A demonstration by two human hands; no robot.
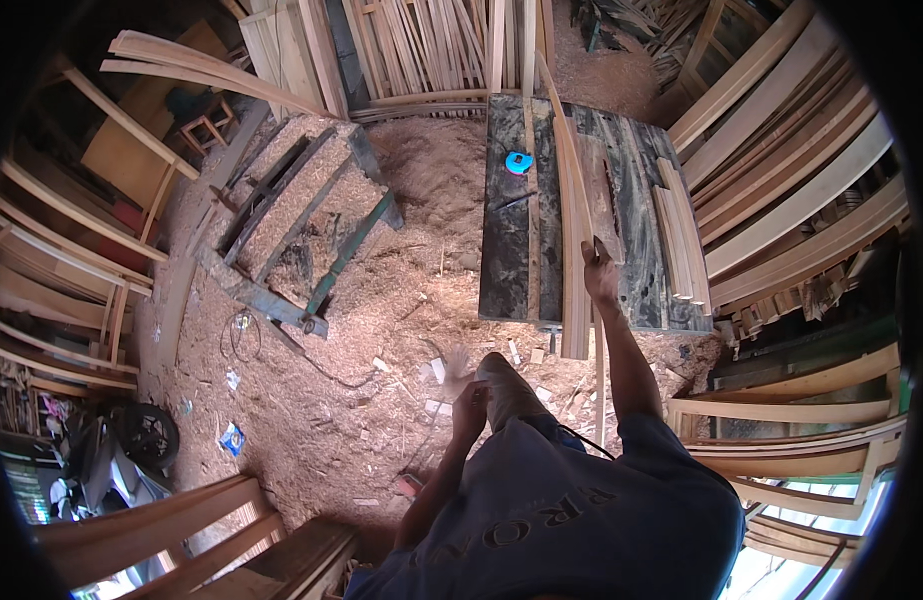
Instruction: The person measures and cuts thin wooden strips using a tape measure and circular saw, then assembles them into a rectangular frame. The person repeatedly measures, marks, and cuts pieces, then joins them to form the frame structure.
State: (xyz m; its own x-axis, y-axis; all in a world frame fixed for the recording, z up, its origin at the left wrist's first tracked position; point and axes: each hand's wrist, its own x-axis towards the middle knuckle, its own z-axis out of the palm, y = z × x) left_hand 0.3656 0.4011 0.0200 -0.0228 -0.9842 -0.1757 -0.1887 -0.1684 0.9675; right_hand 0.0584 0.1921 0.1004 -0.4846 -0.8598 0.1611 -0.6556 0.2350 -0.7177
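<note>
My right hand (pixel 602 270) is closed around a long, thin wooden strip (pixel 579 190) above the dark worktable (pixel 637 295). The strip reaches past the table's far edge and down past its near edge, beside my right leg. Under and beside it lie light wooden boards (pixel 576 325), their ends jutting over the near edge. A blue tape measure (pixel 519 162) rests on the table's left part, with a dark, slim pen-like tool (pixel 519 200) nearer me. My left hand (pixel 470 408) hangs by my left thigh, fingers curled in, with nothing visible in it.
Shorter wooden strips (pixel 687 250) lie along the table's right side. A sawdust-strewn metal and wood frame (pixel 332 235) stands at the left, a cable (pixel 332 377) near it. Lumber (pixel 422 50) leans at the back; curved boards (pixel 802 170) are stacked right. A motorcycle (pixel 117 455) stands lower left.
</note>
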